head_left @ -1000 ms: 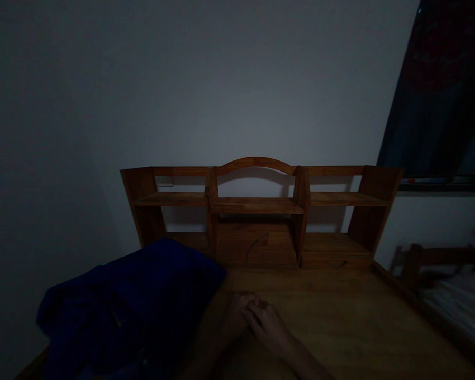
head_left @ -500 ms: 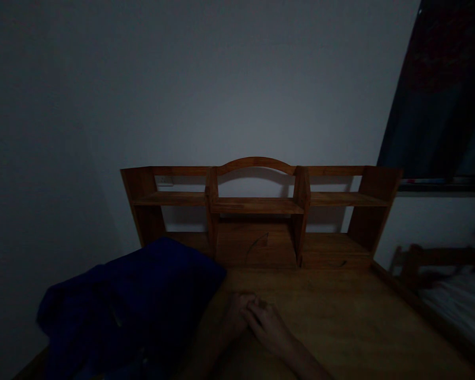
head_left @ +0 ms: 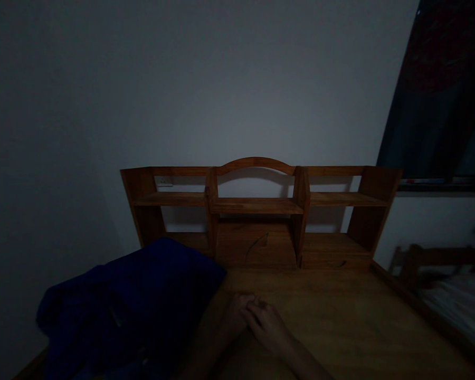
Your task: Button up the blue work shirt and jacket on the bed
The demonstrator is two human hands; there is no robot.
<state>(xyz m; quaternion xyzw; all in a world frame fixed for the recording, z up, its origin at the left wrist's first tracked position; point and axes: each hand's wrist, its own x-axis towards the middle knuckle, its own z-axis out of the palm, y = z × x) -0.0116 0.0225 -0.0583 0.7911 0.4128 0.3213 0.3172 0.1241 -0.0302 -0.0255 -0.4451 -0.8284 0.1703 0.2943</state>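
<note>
My left hand [head_left: 236, 313] and my right hand [head_left: 264, 321] rest together over the wooden desk [head_left: 340, 316], low in the middle of the head view. Their fingers meet and overlap, with the right fingers lying against the left ones. Both hands look closed, and no object shows in them. Just left of my left hand and forearm lies a dark blue cloth bundle [head_left: 142, 295], perhaps a garment, heaped on the desk. The dim light hides its details.
A wooden shelf unit [head_left: 257, 206] with an arched top rail stands along the back of the desk, against a pale wall [head_left: 241, 89]. A socket [head_left: 165, 182] shows behind it. At right are a dark window [head_left: 439, 105] and a bed frame [head_left: 439, 256] with light bedding.
</note>
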